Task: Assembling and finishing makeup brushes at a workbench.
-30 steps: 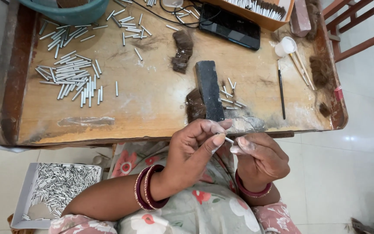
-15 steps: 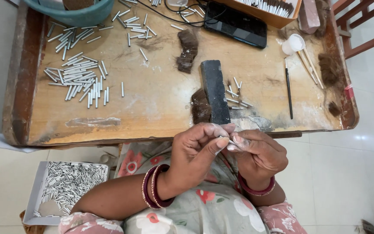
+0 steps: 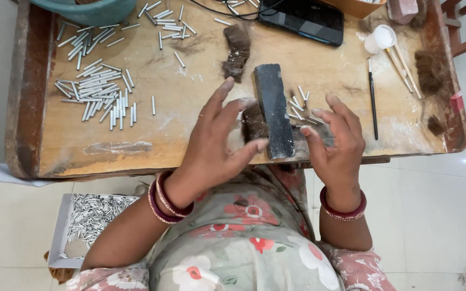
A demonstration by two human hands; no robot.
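Note:
My left hand (image 3: 217, 143) hovers over the wooden table (image 3: 190, 113) with its fingers spread and nothing in it, just left of a dark rectangular block (image 3: 273, 108). A tuft of dark hair (image 3: 252, 121) lies against the block's left side, under my fingertips. On the block's right, my right hand (image 3: 335, 148) is open too, thumb and fingers apart. A few short metal tubes (image 3: 300, 105) lie just beyond its fingertips. Both wrists wear red bangles.
A heap of metal tubes (image 3: 98, 91) covers the table's left part, below a teal basin (image 3: 90, 8). At the back lie a hair clump (image 3: 235, 51), a black tablet (image 3: 303, 21), a white cup (image 3: 382, 37), sticks (image 3: 400, 59) and a black brush (image 3: 372, 97). A box of tubes (image 3: 90, 218) sits on the floor.
Both hands were pinched together on a small tube at the table's near edge. They have parted, opened and moved up over the table to either side of the dark block.

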